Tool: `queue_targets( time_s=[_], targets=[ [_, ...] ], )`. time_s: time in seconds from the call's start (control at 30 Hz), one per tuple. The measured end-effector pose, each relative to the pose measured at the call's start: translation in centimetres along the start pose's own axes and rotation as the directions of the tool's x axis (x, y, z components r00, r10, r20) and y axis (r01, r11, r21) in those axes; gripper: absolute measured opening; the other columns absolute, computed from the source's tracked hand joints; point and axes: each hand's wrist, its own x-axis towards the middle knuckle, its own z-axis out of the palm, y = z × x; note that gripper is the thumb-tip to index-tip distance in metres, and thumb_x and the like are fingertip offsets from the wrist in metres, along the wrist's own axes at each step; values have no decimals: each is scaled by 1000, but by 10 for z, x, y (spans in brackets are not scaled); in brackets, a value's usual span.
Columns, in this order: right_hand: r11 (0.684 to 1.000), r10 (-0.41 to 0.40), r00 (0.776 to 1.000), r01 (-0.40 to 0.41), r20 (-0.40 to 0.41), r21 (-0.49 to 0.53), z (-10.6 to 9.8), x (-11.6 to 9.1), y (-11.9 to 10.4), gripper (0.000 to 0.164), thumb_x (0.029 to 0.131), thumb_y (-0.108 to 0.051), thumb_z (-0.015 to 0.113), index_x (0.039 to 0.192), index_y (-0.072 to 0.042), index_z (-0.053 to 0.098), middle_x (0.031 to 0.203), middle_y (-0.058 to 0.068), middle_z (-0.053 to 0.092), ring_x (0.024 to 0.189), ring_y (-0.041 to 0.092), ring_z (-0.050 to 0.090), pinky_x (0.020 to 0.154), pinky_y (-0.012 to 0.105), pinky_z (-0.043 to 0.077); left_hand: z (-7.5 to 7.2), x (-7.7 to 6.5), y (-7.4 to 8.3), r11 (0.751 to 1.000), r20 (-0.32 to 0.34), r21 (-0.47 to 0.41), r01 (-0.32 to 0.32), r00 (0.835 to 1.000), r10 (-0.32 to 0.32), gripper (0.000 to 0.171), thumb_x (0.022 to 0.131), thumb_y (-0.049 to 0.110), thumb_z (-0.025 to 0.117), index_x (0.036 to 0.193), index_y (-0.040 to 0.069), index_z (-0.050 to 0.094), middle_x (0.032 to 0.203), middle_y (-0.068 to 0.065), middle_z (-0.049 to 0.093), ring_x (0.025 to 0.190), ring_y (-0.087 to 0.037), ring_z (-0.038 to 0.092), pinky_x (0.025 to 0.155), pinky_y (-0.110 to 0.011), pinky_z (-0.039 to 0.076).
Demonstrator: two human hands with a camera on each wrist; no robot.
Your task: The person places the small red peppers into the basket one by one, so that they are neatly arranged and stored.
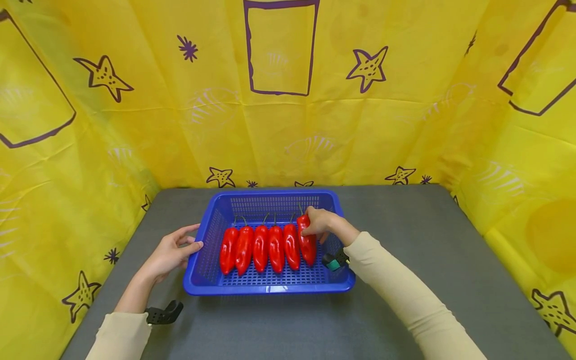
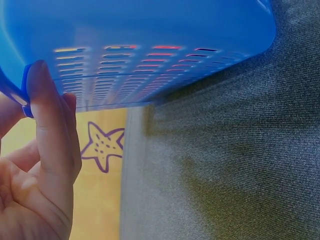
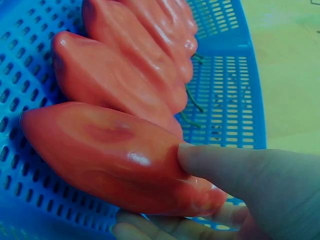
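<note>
A blue plastic basket (image 1: pixel 270 289) with slotted walls holds several long red peppers (image 1: pixel 261 248) side by side, green stems toward the far wall. My right hand (image 1: pixel 325 223) grips the rightmost pepper (image 1: pixel 308 250) near its stem end. In the right wrist view, the thumb lies on top of that pepper (image 3: pixel 100 150) and fingers reach underneath. At the basket's left end, my left hand (image 1: pixel 173 251) pinches the rim. The left wrist view shows fingers (image 2: pixel 47 115) against the outside of the basket wall (image 2: pixel 150 25).
The basket stands on a dark grey table (image 1: pixel 405 240), toward its back edge. Yellow cloth (image 1: pixel 279 125) with starfish drawings encloses the back and both sides. Black bands (image 1: pixel 164 314) sit on both wrists.
</note>
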Motion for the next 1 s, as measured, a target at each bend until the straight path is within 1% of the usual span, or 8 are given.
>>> queue_targets(
  time_s=[0.23, 0.4, 0.5, 0.57, 0.67, 0.8, 0.9, 1.0],
  targets=[
    [999, 10, 1000, -10, 5, -43, 3, 2, 1, 45, 82, -17, 67, 115, 0, 42, 86, 14, 57, 75, 34, 67, 59, 40, 56, 0, 0, -1, 1000, 0, 1, 2, 1000, -2, 73, 86, 31, 64, 144, 8, 26, 104, -23, 55, 77, -27, 66, 66, -43, 56],
    [999, 25, 999, -24, 31, -43, 4, 3, 2, 37, 83, -16, 66, 109, 1, 46, 84, 13, 57, 76, 33, 67, 58, 37, 56, 0, 1, 0, 1000, -2, 0, 4, 1000, -4, 72, 86, 31, 64, 144, 9, 27, 104, -22, 55, 77, -27, 65, 65, -42, 56],
    [998, 22, 999, -20, 44, -58, 4, 3, 2, 30, 84, -16, 65, 103, 1, 49, 82, 12, 58, 72, 32, 67, 57, 36, 56, 0, 2, -1, 1000, -1, -7, -2, 1000, 2, 72, 86, 29, 64, 144, 8, 27, 103, -22, 55, 77, -27, 65, 64, -42, 56],
    [997, 16, 999, -13, 50, -73, 4, 4, 2, 29, 84, -16, 65, 102, 2, 50, 81, 13, 59, 69, 30, 67, 57, 35, 56, 0, 2, -1, 1000, -2, -9, -7, 1000, 7, 71, 87, 28, 64, 143, 7, 27, 103, -22, 56, 77, -26, 65, 64, -42, 56],
    [997, 11, 998, -6, 68, -72, 4, 5, 4, 38, 85, -15, 64, 114, 3, 49, 88, 14, 60, 68, 29, 68, 58, 34, 56, 0, 2, -2, 1000, -2, -8, -7, 1000, 7, 70, 87, 28, 63, 143, 7, 27, 103, -22, 55, 76, -26, 65, 64, -41, 56],
    [1000, 21, 994, -20, 103, -15, 6, 6, 6, 55, 86, -12, 62, 134, 1, 37, 104, 18, 57, 71, 29, 68, 63, 36, 57, 0, 2, -2, 1000, -2, -8, -5, 1000, 5, 70, 87, 29, 63, 143, 8, 27, 103, -23, 55, 76, -27, 65, 64, -41, 56],
    [999, 23, 993, -26, 117, 20, 7, 7, 7, 56, 87, -11, 60, 136, 0, 34, 106, 19, 57, 74, 30, 68, 64, 37, 57, 1, 2, -2, 1000, -4, -4, -4, 1000, 4, 70, 88, 29, 63, 144, 8, 27, 104, -23, 55, 76, -26, 65, 64, -41, 57],
    [999, 25, 993, -28, 116, 27, 8, 8, 8, 55, 88, -13, 59, 135, 2, 34, 106, 19, 57, 76, 31, 68, 63, 37, 57, 1, 2, -2, 1000, -6, 1, -4, 1000, 4, 69, 88, 28, 63, 144, 8, 27, 104, -23, 55, 76, -26, 65, 64, -41, 57]
  ],
)
